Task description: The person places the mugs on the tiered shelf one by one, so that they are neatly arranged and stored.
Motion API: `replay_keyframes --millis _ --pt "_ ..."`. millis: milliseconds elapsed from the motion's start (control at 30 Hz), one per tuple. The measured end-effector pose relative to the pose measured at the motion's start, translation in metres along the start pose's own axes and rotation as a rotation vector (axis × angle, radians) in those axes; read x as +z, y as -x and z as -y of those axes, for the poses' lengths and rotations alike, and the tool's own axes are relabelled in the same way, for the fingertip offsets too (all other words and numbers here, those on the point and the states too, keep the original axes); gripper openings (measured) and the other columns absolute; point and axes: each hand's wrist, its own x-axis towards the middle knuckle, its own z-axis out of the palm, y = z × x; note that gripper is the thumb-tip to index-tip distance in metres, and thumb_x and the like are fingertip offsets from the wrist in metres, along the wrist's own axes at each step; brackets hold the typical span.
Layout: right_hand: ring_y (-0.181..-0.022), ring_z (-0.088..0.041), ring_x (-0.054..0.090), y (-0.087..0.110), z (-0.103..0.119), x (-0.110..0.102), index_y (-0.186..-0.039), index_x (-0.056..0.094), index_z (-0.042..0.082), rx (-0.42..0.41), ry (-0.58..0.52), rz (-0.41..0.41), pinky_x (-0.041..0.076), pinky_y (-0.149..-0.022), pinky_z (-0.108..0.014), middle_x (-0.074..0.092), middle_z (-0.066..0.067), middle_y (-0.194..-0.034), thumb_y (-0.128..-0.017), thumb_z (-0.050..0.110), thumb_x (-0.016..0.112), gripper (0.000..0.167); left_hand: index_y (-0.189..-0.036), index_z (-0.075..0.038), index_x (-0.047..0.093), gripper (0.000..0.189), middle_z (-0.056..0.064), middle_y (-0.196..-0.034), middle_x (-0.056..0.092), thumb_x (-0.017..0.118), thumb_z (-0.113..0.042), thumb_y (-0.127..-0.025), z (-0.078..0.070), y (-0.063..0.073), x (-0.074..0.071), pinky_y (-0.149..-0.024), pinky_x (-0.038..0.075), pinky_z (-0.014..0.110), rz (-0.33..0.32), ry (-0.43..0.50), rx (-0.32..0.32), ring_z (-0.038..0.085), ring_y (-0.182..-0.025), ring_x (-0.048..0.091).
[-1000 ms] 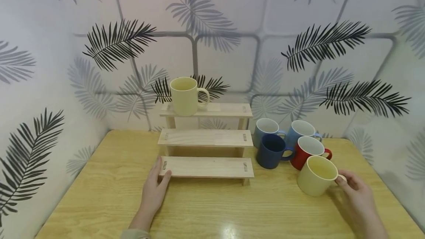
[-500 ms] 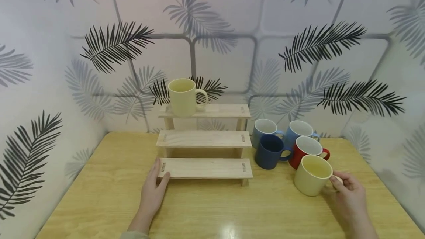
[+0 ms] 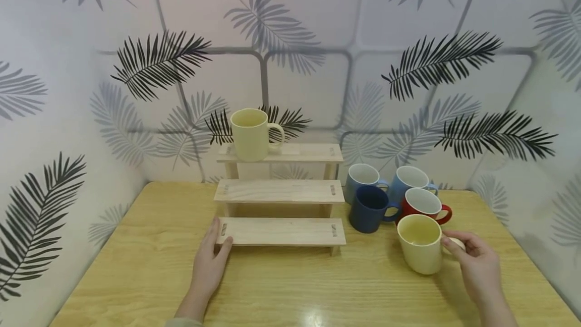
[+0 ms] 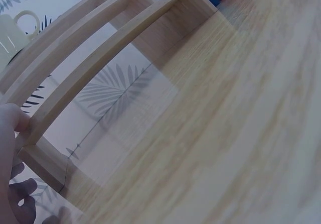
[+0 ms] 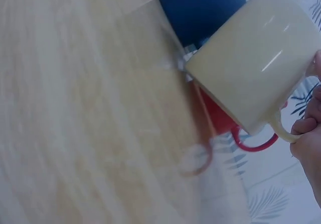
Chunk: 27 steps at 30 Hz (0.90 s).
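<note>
My right hand pinches the handle of a pale yellow mug, which hangs slightly tilted just above the table, in front of a red mug. The right wrist view shows the yellow mug's side and its bottom edge off the table, with my fingers at the handle. My left hand grips the left end of the lowest board of a three-step wooden shelf, thumb at the board's front edge. Another pale yellow mug stands upright on the top step's left end, handle to the right.
Right of the shelf stand a dark blue mug, a grey-blue mug and a light blue mug, close together beside the red one. The wooden table meets leaf-patterned walls at the back and sides.
My right hand has moved the yellow mug a little to the left, raising and tilting it. The left hand stays on the shelf. The view has shifted slightly.
</note>
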Motion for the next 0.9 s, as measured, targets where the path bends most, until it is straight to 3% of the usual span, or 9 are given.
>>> replay_keyframes --millis 367,533,700,900 --pt "-0.086 -0.001 0.062 -0.002 0.043 0.036 -0.102 0.069 -0.007 -0.014 0.224 0.1 0.05 -0.072 -0.011 0.071 0.007 -0.091 -0.083 -0.007 0.069 0.02 -0.153 -0.008 0.018 0.069 0.008 -0.158 0.016 0.045 -0.044 -0.1 0.001 0.001 -0.001 -0.115 0.013 0.049 0.005 -0.002 0.005 0.03 -0.144 0.013" --pt "-0.085 -0.004 0.063 -0.007 0.059 0.061 -0.101 0.068 -0.01 -0.065 0.175 0.142 0.052 -0.073 -0.013 0.072 0.004 -0.091 -0.082 -0.01 0.069 0.019 -0.153 -0.008 0.019 0.07 0.008 -0.158 0.016 0.045 -0.046 -0.1 0.002 0.0 -0.001 -0.115 0.014 0.049 0.003 -0.001 0.014 0.03 -0.144 0.013" --pt "-0.073 -0.007 0.062 -0.016 0.071 0.09 -0.101 0.067 -0.012 -0.103 0.162 0.15 0.054 -0.056 -0.019 0.07 0.001 -0.088 -0.081 -0.01 0.069 0.02 -0.153 -0.008 0.018 0.069 0.009 -0.158 0.016 0.044 -0.045 -0.1 0.002 -0.001 -0.001 -0.115 0.014 0.05 0.006 0.002 0.018 0.031 -0.144 0.013" --pt "-0.079 -0.009 0.062 -0.033 0.08 0.129 -0.1 0.067 -0.012 -0.138 0.152 0.138 0.055 -0.065 -0.017 0.068 -0.001 -0.091 -0.082 -0.005 0.071 0.02 -0.153 -0.008 0.017 0.069 0.01 -0.158 0.015 0.043 -0.043 -0.101 0.004 0.0 -0.001 -0.115 0.014 0.051 0.013 -0.002 0.025 0.032 -0.143 0.013"
